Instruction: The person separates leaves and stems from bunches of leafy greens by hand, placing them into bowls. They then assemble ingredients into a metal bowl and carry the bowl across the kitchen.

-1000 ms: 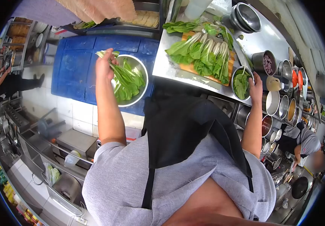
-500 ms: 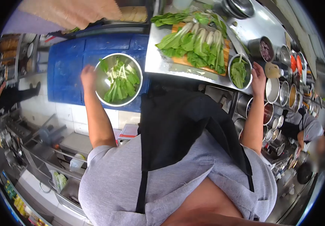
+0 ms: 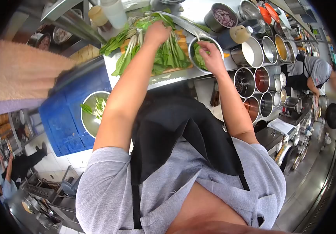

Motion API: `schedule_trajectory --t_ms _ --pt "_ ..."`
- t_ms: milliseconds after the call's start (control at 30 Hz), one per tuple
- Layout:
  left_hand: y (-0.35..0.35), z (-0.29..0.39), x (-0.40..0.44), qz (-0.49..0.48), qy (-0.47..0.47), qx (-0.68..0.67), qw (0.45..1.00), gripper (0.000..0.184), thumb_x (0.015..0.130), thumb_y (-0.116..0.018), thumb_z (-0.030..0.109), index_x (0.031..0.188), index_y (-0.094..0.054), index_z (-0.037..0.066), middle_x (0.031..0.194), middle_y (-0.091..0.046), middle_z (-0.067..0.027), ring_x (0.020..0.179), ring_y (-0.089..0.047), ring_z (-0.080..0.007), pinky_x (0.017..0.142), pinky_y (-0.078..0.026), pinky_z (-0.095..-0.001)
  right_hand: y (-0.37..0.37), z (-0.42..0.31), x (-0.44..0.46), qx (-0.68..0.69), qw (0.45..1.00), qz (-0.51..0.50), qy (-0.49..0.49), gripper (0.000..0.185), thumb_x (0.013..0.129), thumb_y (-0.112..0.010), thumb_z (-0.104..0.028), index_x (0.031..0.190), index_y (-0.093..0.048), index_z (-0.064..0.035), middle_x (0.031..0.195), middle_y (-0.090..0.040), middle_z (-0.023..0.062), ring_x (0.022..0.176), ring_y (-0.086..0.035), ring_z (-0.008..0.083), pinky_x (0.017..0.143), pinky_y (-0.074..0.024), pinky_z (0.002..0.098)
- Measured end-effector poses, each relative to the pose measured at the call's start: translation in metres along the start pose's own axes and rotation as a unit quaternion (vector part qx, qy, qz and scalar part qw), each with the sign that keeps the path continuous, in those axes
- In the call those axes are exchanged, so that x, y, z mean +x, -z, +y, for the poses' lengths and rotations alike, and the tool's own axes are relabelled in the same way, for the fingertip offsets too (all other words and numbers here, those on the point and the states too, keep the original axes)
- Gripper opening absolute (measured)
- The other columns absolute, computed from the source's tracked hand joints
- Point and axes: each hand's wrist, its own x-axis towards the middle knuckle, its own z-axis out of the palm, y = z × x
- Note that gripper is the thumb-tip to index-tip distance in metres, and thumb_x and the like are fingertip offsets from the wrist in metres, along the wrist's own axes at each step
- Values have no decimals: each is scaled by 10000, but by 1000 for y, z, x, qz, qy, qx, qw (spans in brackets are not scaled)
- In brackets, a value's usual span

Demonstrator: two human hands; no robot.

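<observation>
Now pale-stemmed greens (image 3: 175,58) cover the cutting board (image 3: 182,43), the large steel bowl (image 3: 90,124) partly behind the left forearm (image 3: 131,84).
Over the smaller bowl (image 3: 191,52), the right hand (image 3: 211,57) is half-curled, its hold unclear; the left hand (image 3: 158,32) has moved from the large steel bowl to the greens, bent, its grip hidden.

no legible lettering anywhere

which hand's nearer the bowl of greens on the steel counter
Right. The right hand is at the bowl; the left hand is farther left, at the leafy greens on the board.
</observation>
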Motion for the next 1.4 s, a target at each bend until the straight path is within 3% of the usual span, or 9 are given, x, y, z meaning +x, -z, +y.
schedule_trajectory --t_ms 167,367,433,467,533,633,833,1200,1400 --pt "-35 25 7 -3 132 87 987 606 810 -692 408 1249 -560 12 1412 -453 -224 1283 -480 -345 1019 -441 -434 7 -6 -23 44 998 -28 -42 275 866 -620 -133 1120 -655 -34 1016 -637 147 920 -632 244 853 -488 344" --pt "-29 -40 61 -165 93 4 982 509 786 -698 304 1176 -586 -4 1323 -510 -248 1084 -618 -318 885 -524 -411 21 12 -38 82 993 -43 -75 256 888 -604 -128 1113 -652 -18 946 -649 117 890 -634 212 823 -491 320" --pt "-5 -28 38 -200 175 -219 939 498 759 -704 162 1204 -546 3 1216 -582 -171 924 -649 -252 769 -550 -388 22 14 -35 88 992 -40 -82 254 893 -604 -135 1113 -651 -15 932 -658 112 883 -636 206 814 -494 318" --pt "0 -21 25 -202 173 -212 940 498 759 -704 162 1204 -546 3 1216 -582 -171 924 -649 -252 769 -550 -388 22 11 -35 100 992 -48 -63 253 900 -603 -143 1112 -652 -16 919 -664 108 868 -637 200 802 -498 319" --pt "11 -15 -2 -99 172 -377 905 560 759 -723 64 1256 -474 -2 1095 -619 -130 873 -631 -208 711 -547 -360 17 -2 -28 111 990 -81 -26 240 911 -604 -157 1107 -652 -27 905 -681 101 834 -641 189 775 -506 322" --pt "28 -1 -33 -33 117 -452 884 573 810 -711 41 1300 -417 -2 1052 -637 -134 889 -640 -227 701 -549 -381 -3 -10 -16 143 981 -117 54 211 898 -621 -158 1077 -654 -52 920 -655 106 849 -645 220 763 -504 333" --pt "70 26 -67 41 76 -483 872 498 851 -699 45 1274 -445 -24 1052 -635 -143 897 -651 -212 699 -570 -341 -11 -62 0 8 975 -90 201 191 860 -660 -203 1032 -670 -121 985 -595 74 884 -623 294 752 -503 398" --pt "61 42 -82 108 120 -489 857 557 832 -761 128 1230 -411 -44 974 -621 -131 810 -637 -208 662 -580 -375 -26 -75 -9 -76 967 -21 241 83 820 -641 -129 886 -603 -94 840 -533 96 786 -606 297 667 -497 430" --pt "55 41 -79 109 113 -515 843 530 845 -742 121 1208 -391 -38 1009 -610 -157 814 -639 -217 653 -581 -375 -11 -62 -6 -34 968 -1 247 69 841 -621 -112 843 -576 -61 843 -559 109 775 -595 332 664 -481 421"
